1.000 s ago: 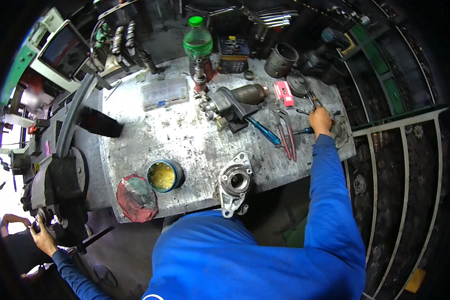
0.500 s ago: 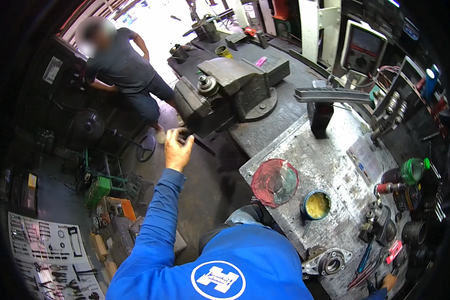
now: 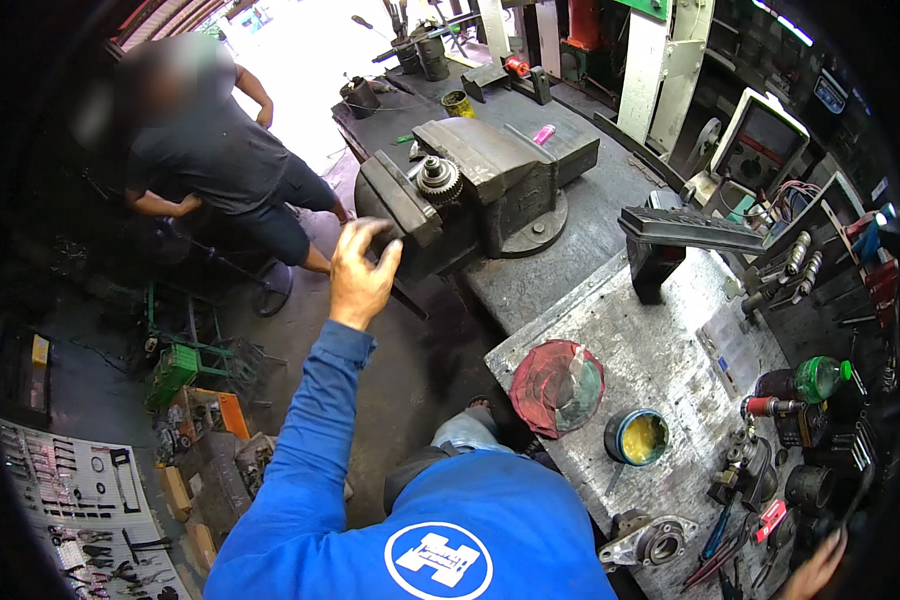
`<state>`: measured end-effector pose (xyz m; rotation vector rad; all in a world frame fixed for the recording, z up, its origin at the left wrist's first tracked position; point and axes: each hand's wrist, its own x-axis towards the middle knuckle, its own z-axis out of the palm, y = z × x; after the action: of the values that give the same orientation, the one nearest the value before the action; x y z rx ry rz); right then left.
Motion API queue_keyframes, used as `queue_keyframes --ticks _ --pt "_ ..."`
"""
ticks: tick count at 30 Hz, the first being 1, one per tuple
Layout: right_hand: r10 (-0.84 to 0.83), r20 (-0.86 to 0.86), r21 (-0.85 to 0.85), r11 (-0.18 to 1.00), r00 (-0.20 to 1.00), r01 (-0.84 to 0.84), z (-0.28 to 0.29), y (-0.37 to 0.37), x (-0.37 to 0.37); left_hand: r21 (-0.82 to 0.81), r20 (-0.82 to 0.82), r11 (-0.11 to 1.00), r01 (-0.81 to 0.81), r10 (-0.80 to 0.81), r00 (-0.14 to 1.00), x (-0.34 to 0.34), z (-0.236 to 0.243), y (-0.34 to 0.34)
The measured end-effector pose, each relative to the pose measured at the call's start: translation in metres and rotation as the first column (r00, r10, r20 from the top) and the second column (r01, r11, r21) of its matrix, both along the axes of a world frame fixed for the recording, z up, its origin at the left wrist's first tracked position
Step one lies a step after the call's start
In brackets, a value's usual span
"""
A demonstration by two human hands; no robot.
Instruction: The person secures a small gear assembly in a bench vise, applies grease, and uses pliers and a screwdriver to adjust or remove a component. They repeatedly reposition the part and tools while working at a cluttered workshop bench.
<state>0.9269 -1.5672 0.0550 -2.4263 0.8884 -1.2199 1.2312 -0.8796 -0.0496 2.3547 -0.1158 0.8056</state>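
My left hand (image 3: 363, 273) is raised in front of the vise, thumb and half-curled fingers apart, with nothing visible between them. In the jaws of the big bench vise (image 3: 500, 170) stands a toothed metal gear on a shaft (image 3: 437, 180). My right hand (image 3: 818, 570), partly cut off and blurred at the lower right, appears closed on a long thin dark tool (image 3: 858, 495) that points upward; its kind is unclear. Beside that hand lie a red-and-white packet (image 3: 771, 520), a blue-handled tool (image 3: 716, 534) and red-handled pliers (image 3: 712, 568).
On the metal bench (image 3: 610, 300) sit a can of yellow grease (image 3: 637, 437), a red mesh-covered bowl (image 3: 557, 388), a flanged metal housing (image 3: 660, 542) and a green-capped bottle (image 3: 820, 380). Another person (image 3: 215, 150) stands beyond the vise on the left. Tools cover a white board (image 3: 85, 510).
My right hand has moved right and lifted off the bench with the thin tool. My left hand has risen slightly toward the vise. The other person has come nearer.
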Motion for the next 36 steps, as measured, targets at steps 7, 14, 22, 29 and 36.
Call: queue_keyframes --ticks 7,14,22,29,36 --pt "0.851 -0.152 0.380 0.520 0.502 -0.765 -0.046 0.294 0.190 0.095 0.094 0.967 0.238 -0.247 0.964 0.083 0.018 0.021" --pt "0.815 0.006 0.606 0.458 0.579 -0.650 -0.091 0.500 0.311 0.063 0.056 0.825 0.562 -0.565 0.823 0.136 0.012 0.044" --pt "0.728 0.065 0.644 0.492 0.683 -0.586 -0.106 0.539 0.326 0.112 0.024 0.819 0.563 -0.569 0.822 0.140 0.008 0.042" --pt "0.695 0.007 0.484 0.627 0.719 -0.611 -0.104 0.566 0.321 0.109 0.008 0.822 0.559 -0.563 0.827 0.142 0.007 0.041" --pt "0.701 0.148 0.404 0.601 0.698 -0.690 -0.120 0.587 0.332 0.121 -0.047 0.810 0.573 -0.572 0.819 0.144 0.014 0.042"
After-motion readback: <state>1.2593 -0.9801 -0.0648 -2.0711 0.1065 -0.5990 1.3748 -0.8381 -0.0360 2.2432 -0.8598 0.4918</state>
